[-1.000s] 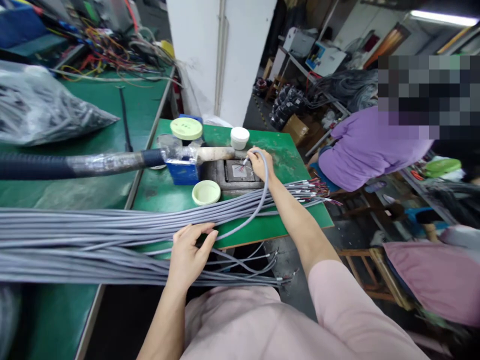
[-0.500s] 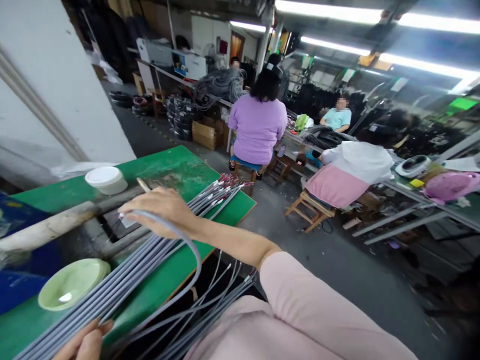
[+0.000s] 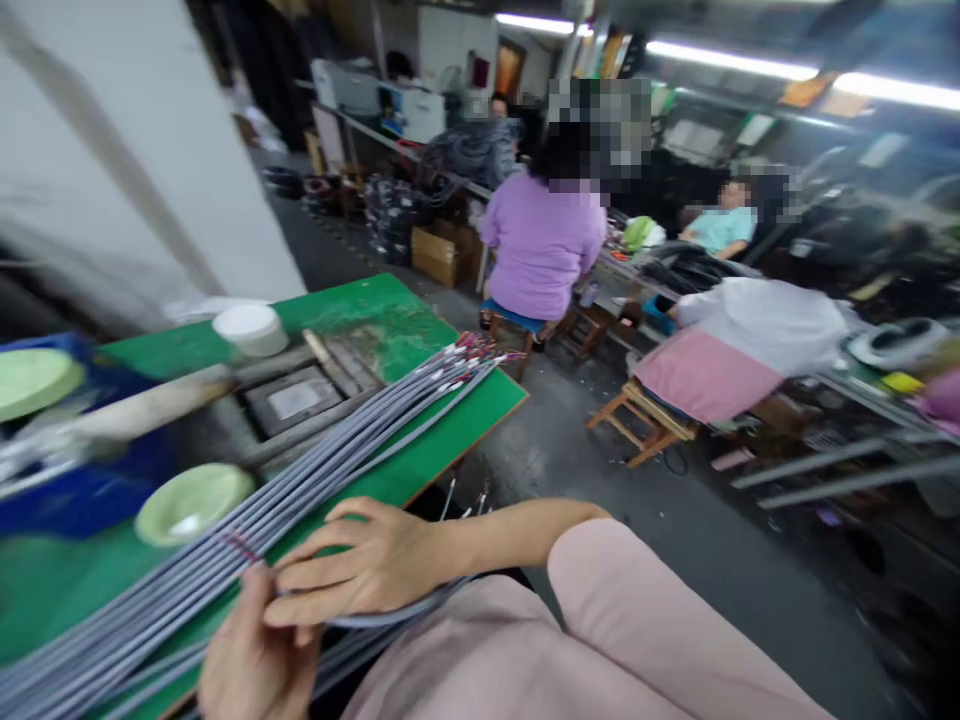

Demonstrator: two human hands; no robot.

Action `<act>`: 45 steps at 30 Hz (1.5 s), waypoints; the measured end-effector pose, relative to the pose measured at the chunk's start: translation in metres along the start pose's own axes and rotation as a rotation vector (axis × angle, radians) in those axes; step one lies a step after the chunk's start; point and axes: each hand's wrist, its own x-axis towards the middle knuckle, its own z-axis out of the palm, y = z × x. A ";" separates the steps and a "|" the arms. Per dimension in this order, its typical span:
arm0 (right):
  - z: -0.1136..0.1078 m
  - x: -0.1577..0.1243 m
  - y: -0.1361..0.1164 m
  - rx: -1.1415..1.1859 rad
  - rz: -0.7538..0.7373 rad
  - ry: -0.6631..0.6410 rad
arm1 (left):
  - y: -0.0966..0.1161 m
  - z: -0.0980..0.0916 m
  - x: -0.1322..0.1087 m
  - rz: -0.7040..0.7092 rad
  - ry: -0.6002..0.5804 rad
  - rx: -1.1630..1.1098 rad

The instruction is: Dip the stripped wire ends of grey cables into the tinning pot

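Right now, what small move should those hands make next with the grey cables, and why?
Probably separate the red-tipped cable end from the grey cable bundle, since the right hand and left hand are both gathered right there beside it.

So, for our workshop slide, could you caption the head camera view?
The left hand and right hand handle grey cables fanned across a green workbench.

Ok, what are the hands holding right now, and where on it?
A grey cable: the right hand seems curled over its loop, and the left hand seems to pinch it further along. The exact grip is partly hidden.
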 end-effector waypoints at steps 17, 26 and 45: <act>0.015 -0.029 -0.038 1.807 1.027 -0.172 | 0.005 0.050 0.005 0.004 -0.117 -0.079; 0.009 -0.021 -0.042 1.372 1.063 -0.195 | -0.006 0.056 0.006 -0.183 -0.093 -0.320; 0.012 -0.025 -0.047 1.272 1.003 -0.157 | -0.010 0.055 0.007 -0.245 -0.142 -0.500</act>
